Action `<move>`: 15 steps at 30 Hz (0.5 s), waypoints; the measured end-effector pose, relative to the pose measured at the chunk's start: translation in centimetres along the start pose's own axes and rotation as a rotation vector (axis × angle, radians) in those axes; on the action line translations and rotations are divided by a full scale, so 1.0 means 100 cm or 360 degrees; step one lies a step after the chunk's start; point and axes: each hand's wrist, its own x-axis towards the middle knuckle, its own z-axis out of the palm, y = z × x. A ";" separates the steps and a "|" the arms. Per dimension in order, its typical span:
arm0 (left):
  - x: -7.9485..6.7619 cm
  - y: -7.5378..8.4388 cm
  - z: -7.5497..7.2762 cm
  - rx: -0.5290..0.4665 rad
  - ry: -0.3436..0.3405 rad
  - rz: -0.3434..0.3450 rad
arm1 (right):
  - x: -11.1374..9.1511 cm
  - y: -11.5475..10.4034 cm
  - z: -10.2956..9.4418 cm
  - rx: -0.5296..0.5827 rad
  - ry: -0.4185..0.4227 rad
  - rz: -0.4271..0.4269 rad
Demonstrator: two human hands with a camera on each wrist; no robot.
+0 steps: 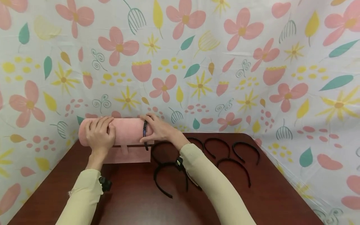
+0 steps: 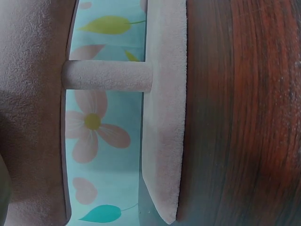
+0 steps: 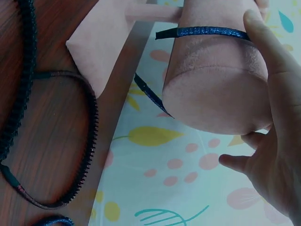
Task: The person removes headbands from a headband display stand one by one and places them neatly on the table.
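A pink plush headband stand has a thick horizontal roll joined by a post to a flat base. My left hand grips the left part of the roll, its fingers curved over the top. Near the right end, a dark blue toothed headband lies around the roll, its tips sticking out below. My right hand holds this headband, thumb on the front and fingers over the top. In the right wrist view, the thumb touches the headband, and other fingers spread past the roll's end.
Several black headbands lie on the brown table to the right, one close to my right forearm and another farther right. A floral cloth hangs right behind the table's back edge.
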 end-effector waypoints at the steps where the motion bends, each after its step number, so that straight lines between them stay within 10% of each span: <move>1: 0.000 0.000 -0.001 -0.0002 -0.0004 -0.0004 | 0.000 0.000 0.000 0.0002 -0.0005 0.0002; 15: 0.000 -0.002 0.001 -0.0007 -0.0015 -0.0023 | -0.015 0.010 -0.008 -0.0251 0.0071 0.0005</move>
